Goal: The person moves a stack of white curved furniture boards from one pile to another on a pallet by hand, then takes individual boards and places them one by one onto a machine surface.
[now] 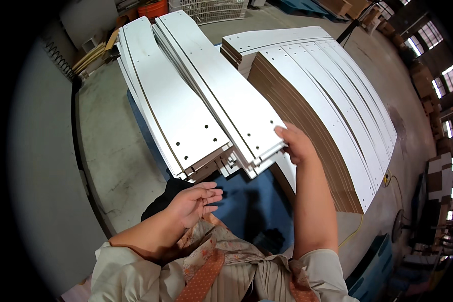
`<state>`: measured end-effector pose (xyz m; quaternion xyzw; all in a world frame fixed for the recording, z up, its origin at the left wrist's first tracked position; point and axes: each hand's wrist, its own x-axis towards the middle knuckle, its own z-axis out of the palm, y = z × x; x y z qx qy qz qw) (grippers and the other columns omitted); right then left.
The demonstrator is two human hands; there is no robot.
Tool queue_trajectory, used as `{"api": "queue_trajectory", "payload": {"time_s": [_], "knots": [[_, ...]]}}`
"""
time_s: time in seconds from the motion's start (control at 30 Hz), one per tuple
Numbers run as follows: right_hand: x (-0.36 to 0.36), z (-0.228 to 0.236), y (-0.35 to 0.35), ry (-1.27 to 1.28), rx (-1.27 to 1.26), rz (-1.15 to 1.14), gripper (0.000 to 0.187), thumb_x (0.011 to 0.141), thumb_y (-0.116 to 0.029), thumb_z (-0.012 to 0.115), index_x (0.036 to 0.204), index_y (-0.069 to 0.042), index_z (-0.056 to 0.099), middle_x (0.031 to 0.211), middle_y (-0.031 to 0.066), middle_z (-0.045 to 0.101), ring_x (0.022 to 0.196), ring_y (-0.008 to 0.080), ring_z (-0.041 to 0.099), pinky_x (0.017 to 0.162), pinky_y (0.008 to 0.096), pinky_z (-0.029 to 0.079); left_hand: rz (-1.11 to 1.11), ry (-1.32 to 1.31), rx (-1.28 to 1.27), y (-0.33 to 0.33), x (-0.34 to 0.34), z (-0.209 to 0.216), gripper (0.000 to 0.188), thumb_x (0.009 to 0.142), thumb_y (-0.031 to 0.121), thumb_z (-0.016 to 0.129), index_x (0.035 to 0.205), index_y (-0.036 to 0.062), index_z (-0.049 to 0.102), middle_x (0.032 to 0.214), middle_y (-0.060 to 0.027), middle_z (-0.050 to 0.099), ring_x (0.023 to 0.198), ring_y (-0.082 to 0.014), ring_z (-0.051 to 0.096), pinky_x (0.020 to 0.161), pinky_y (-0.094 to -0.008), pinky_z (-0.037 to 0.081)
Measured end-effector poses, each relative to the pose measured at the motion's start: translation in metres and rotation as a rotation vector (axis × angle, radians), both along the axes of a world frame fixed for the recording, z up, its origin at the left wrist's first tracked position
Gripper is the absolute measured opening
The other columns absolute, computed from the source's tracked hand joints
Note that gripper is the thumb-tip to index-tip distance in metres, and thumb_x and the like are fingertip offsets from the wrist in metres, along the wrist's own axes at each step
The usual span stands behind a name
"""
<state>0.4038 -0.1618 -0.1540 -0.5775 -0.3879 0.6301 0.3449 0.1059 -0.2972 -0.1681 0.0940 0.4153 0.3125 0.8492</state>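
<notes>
Two stacks of long white panels with drilled holes and a groove lie side by side before me. My right hand (pixel 295 142) grips the near right corner of the top white panel (pixel 226 90) on the right-hand stack, thumb on top and fingers hidden beneath the edge. Below the left panel stack (pixel 173 103), my left hand (pixel 196 201) is held palm up with its fingers stretched out, touching no panel. Several panel ends under the right stack's top stick out unevenly.
To the right stands a large stack of curved white panels (pixel 332 90) with brown edges. A blue surface (pixel 241 201) lies beneath the stacks. A grey wall (pixel 45 166) runs along the left. Behind are an orange bucket (pixel 153 9) and a white crate (pixel 211 11). A yellow cord (pixel 352 234) crosses the floor.
</notes>
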Motion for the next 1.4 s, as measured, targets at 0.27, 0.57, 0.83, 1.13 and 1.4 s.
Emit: {"api": "queue_trajectory", "payload": {"time_s": [0.27,0.57,0.83,1.13,1.4], "knots": [[0.065,0.01,-0.142,0.125,0.042,-0.058,0.056,0.069,-0.019,0.069,0.117,0.005,0.051,0.105,0.0103,0.059,0.096,0.0187,0.054,0.084,0.03,0.041,-0.022,0.137,0.162,0.003,0.045,-0.016,0.054,0.086,0.032,0.056,0.129,0.0058,0.036,0.126,-0.0115,0.044,0.119,-0.0216,0.038,0.096,-0.0383,0.031],[0.135,0.03,-0.307,0.084,-0.004,-0.184,0.059,0.064,-0.017,0.07,0.115,0.007,0.052,0.106,0.0114,0.059,0.097,0.0203,0.054,0.086,0.0316,0.041,0.17,-0.027,0.226,0.005,0.132,-0.015,0.066,0.081,0.055,0.054,0.128,0.0112,0.04,0.126,-0.0061,0.045,0.116,-0.0222,0.042,0.096,-0.0411,0.034],[0.176,0.025,-0.361,0.106,-0.083,0.029,0.07,0.066,-0.012,0.068,0.127,0.006,0.04,0.117,0.0121,0.053,0.106,0.0206,0.05,0.09,0.0321,0.038,0.234,0.064,0.157,0.001,0.159,0.007,0.044,0.078,0.032,0.065,0.112,0.0068,0.054,0.107,-0.0091,0.059,0.1,-0.0232,0.054,0.087,-0.0397,0.045],[0.172,-0.026,-0.261,0.179,-0.18,0.655,0.086,0.077,-0.039,0.062,0.14,-0.002,0.017,0.138,0.0139,0.032,0.126,0.0237,0.031,0.101,0.0366,0.027,0.256,0.041,0.198,-0.028,0.153,-0.011,0.043,0.08,0.023,0.059,0.115,0.002,0.044,0.108,-0.0114,0.054,0.101,-0.0242,0.052,0.09,-0.0392,0.043],[0.054,0.028,-0.152,0.333,-0.258,0.198,0.081,0.079,-0.033,0.064,0.139,-0.001,0.02,0.132,0.0154,0.041,0.122,0.0227,0.037,0.1,0.0348,0.031,0.214,-0.015,0.239,-0.03,0.15,-0.004,0.051,0.079,0.021,0.059,0.121,0.0033,0.036,0.113,-0.0117,0.05,0.105,-0.0248,0.049,0.091,-0.0406,0.041]]}}
